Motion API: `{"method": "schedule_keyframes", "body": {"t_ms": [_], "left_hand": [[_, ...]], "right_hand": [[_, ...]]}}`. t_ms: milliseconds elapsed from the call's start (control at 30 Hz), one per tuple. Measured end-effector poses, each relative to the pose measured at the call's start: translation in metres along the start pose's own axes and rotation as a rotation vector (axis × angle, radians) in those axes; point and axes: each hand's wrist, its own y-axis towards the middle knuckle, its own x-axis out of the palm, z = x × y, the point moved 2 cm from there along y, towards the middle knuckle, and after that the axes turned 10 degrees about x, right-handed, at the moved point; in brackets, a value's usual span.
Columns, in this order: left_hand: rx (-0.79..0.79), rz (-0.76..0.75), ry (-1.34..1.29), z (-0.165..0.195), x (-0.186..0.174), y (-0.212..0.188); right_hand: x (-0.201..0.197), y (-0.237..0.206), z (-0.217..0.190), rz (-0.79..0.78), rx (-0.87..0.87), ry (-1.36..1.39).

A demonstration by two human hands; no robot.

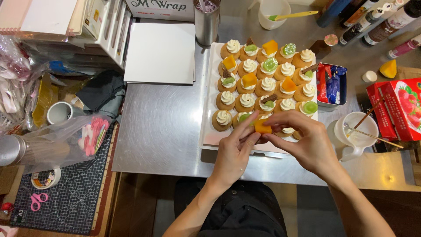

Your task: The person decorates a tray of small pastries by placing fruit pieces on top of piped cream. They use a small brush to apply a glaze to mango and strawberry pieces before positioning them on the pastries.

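While both hands meet over the near edge of the white tray [209, 94], the left hand [232, 153] and the right hand [307, 142] pinch together one orange fruit piece [263, 127] with closed fingertips. It sits just above the front row of cream-topped cookies [263, 83], perhaps touching one. At 3 o'clock stands a white cup [357, 136] with sticks.

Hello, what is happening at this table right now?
A person holds a small orange fruit wedge between the fingers of the left hand and the right hand, just above the near edge of a white rectangular tray. The tray carries rows of small round cream-topped tartlets; several already have orange or green fruit on top.
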Motion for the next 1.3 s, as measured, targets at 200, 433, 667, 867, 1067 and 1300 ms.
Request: {"method": "schedule_keyframes", "body": {"t_ms": [200,433,667,867,1067,1300], "left_hand": [[0.02,0.051,0.156,0.003,0.001,-0.005],[0.239,0.511,0.318,-0.02,-0.074,-0.016],[0.114,0.64,0.394,-0.094,-0.116,-0.015],[0.061,0.597,0.377,-0.118,-0.105,-0.021],[0.086,0.581,0.392,-0.114,-0.107,-0.025],[0.083,0.56,0.405,-0.125,-0.102,-0.018]], "right_hand": [[0.0,0.003,0.008,-0.04,-0.051,0.017],[0.007,0.059,0.007,-0.134,-0.153,-0.146],[0.03,0.122,0.011,-0.38,-0.247,-0.054],[0.057,0.115,0.022,-0.489,-0.248,-0.105],[0.065,0.093,0.029,-0.442,-0.205,0.036],[-0.059,0.082,0.081,-0.055,-0.128,0.368]]}}
